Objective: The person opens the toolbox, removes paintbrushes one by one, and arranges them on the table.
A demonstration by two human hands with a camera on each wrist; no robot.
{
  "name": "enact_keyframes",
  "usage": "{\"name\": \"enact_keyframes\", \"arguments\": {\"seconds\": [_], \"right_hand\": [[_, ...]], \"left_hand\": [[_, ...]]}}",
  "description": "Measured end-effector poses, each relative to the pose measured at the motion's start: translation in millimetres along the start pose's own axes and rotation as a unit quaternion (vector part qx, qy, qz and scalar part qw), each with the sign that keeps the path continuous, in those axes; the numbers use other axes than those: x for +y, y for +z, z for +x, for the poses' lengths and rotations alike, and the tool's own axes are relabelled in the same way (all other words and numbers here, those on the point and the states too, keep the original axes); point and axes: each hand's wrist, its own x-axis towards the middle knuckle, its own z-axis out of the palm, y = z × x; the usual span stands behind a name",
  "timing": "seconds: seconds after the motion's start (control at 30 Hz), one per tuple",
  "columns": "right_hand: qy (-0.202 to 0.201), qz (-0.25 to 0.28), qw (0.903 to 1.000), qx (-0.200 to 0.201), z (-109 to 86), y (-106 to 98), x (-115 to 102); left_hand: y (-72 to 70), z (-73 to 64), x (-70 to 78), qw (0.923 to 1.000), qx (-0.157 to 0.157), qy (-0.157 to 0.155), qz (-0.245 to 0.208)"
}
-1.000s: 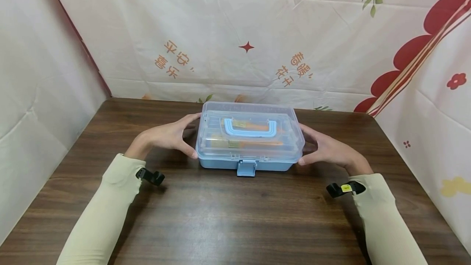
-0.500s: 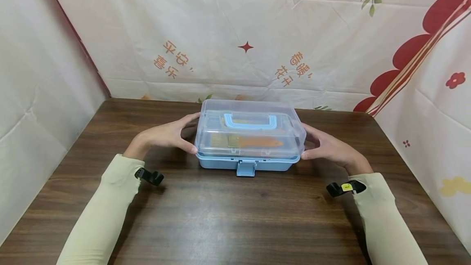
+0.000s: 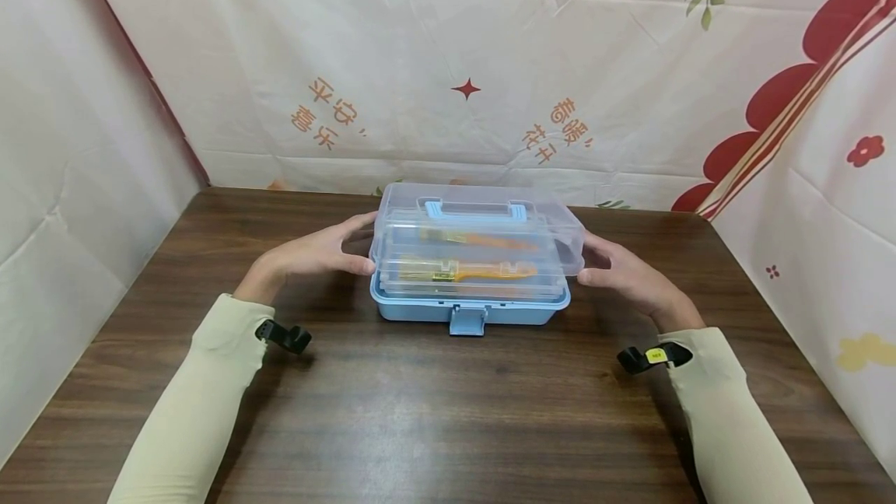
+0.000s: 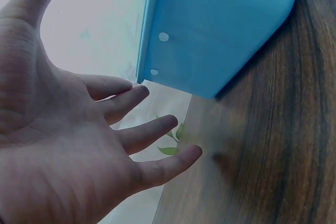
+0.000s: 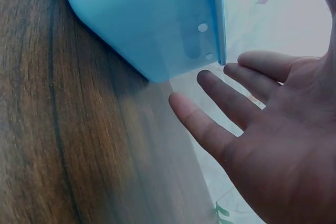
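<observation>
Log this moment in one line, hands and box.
left hand: at clear lid, left end; right hand: at lid's right end; lid: partly raised; blue box: on table; latch: undone

Left grip (image 3: pixel 315 257) and right grip (image 3: pixel 633 284) are touching opposite ends of a raised clear lid (image 3: pixel 476 229); below, a blue box (image 3: pixel 420 311) is resting on the surface (image 3: pixel 448 411).

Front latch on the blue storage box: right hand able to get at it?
Likely yes: the latch sits uncovered on the front of the storage box, nothing visible blocking the right hand, though it would have to leave the clear lid.
</observation>
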Motion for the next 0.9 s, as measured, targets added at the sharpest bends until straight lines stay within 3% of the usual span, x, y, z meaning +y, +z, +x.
{"name": "enact_keyframes", "arguments": {"seconds": [0.23, 0.43, 0.73, 0.9], "right_hand": [[0.024, -0.021, 0.9988, 0.037, 0.9, 3.0, -3.1], [0.039, -0.009, 0.9980, 0.048, 1.7, 5.4, -7.1], [-0.018, 0.037, 0.9985, 0.035, 3.4, 5.2, -5.2], [-0.019, 0.039, 0.9982, 0.042, 4.0, 7.4, -7.2]], "left_hand": [[0.8, 0.3, -0.4, 0.9992, 0.030, 0.022, -0.017], [2.2, 0.0, 1.2, 0.9979, 0.050, 0.026, -0.031], [3.6, -0.7, 3.1, 0.9963, 0.079, 0.015, -0.029], [4.8, -0.4, 4.9, 0.9954, 0.095, 0.001, -0.010]]}}
